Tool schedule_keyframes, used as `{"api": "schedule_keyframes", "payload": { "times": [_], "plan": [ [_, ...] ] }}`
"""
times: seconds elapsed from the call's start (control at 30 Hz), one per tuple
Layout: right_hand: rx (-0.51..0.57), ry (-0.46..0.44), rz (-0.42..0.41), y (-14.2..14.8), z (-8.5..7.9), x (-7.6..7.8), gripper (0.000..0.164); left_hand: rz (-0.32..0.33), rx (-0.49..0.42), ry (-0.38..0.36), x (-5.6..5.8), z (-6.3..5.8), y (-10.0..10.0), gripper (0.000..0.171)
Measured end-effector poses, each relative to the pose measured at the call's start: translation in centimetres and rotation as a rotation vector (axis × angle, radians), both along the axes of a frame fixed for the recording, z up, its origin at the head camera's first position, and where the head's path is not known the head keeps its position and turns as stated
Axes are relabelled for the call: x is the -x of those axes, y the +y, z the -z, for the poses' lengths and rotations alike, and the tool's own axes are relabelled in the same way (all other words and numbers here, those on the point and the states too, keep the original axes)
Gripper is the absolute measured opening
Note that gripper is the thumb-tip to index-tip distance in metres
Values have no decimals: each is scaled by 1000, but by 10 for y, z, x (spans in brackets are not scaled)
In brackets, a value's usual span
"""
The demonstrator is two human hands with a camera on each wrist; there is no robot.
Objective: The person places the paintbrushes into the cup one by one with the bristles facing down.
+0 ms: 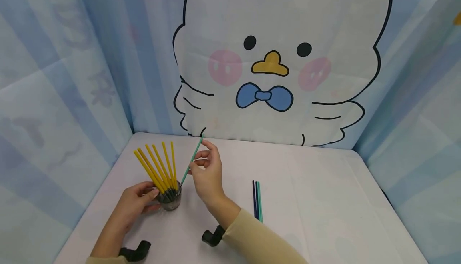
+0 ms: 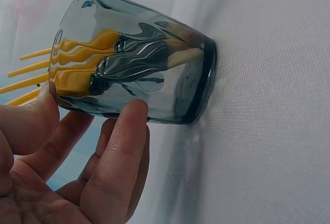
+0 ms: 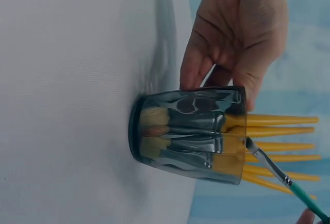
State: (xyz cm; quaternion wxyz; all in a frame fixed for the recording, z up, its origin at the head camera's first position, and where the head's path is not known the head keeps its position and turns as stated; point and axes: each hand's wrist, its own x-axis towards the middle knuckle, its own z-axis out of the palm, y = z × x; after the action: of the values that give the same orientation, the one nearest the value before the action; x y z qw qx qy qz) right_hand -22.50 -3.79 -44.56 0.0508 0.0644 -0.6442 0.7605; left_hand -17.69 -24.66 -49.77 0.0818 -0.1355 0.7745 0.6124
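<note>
A smoky, see-through glass (image 1: pixel 171 205) stands upright on the table's left part. Several yellow-handled paintbrushes (image 1: pixel 158 167) lean in it, bristles down, as the right wrist view shows through the glass wall (image 3: pixel 193 167). My left hand (image 1: pixel 134 201) holds the glass at its left side, thumb near the rim and fingers against the wall. To the right of the glass, my right hand (image 1: pixel 209 176) pinches a green-handled paintbrush (image 1: pixel 192 159) by its handle. That brush tilts, its dark tip (image 3: pixel 251 145) just at the rim; whether it touches is hard to tell.
Several thin dark-blue and green sticks (image 1: pixel 257 200) lie side by side on the white tabletop (image 1: pixel 324 208), right of my right hand and partly hidden by the sleeve (image 1: pixel 259 236). A curtain with a cartoon bird (image 1: pixel 270 24) hangs behind the table's back edge.
</note>
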Motion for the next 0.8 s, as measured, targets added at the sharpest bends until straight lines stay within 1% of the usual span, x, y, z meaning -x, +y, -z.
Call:
{"api": "schedule_keyframes", "payload": {
  "times": [0.13, 0.37, 0.57, 0.8],
  "plan": [
    [-40, 33, -29, -7, 6, -1, 71, 5, 8, 2, -1, 0, -2, 44],
    [-106, 28, -54, -15, 18, -5, 68, -5, 11, 2, -1, 1, -2, 43],
    [-190, 38, -79, -15, 28, -6, 66, -12, 22, 3, -1, 1, -2, 42],
    [-244, 72, -115, -11, 35, -4, 67, -15, 11, 4, 1, 1, 0, 42]
  ]
}}
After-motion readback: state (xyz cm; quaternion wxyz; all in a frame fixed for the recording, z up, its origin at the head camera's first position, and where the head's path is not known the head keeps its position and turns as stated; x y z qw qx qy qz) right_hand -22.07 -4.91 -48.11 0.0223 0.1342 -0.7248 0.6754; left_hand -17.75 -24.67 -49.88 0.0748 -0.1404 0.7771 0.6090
